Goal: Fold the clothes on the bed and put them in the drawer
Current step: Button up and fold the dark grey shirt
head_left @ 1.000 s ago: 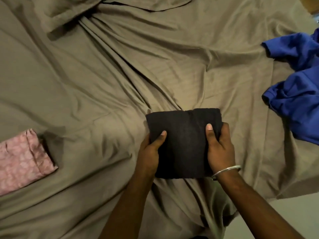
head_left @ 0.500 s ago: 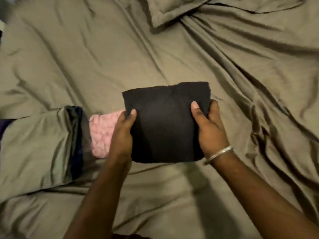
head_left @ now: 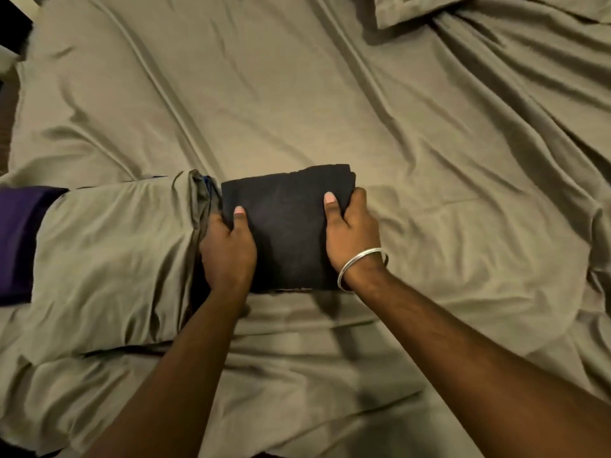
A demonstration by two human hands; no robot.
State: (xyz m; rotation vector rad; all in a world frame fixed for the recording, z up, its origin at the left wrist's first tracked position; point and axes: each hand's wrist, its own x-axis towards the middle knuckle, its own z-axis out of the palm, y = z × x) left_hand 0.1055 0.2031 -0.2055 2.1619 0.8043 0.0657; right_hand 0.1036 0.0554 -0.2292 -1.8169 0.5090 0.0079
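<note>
Near the middle of the olive-green wrinkled bedsheet (head_left: 297, 94) lies the folded black rectangular cloth garment (head_left: 284, 226), held at both short sides. On the garment's left edge the left hand (head_left: 228, 251) grips it, thumb laid flat on the top face and the other fingers curled down around the side, out of sight beneath the fabric. On the garment's right edge the right hand (head_left: 350, 233) grips it the same way: the thumb presses on top, and the remaining fingers wrap round the edge. A thin silver metal bangle (head_left: 358, 266) circles the right wrist, just at the garment's near right corner.

Touching the garment's left edge is a folded olive-green fabric bundle (head_left: 109, 259), its bunched end with a sliver of blue showing right beside the left hand's knuckles. Farther left of the garment, beyond that bundle, a dark purple cloth (head_left: 20, 239) reaches the frame edge. Well beyond the garment, toward the far right, the corner of an olive-green pillow (head_left: 413, 8) rests on the sheet.
</note>
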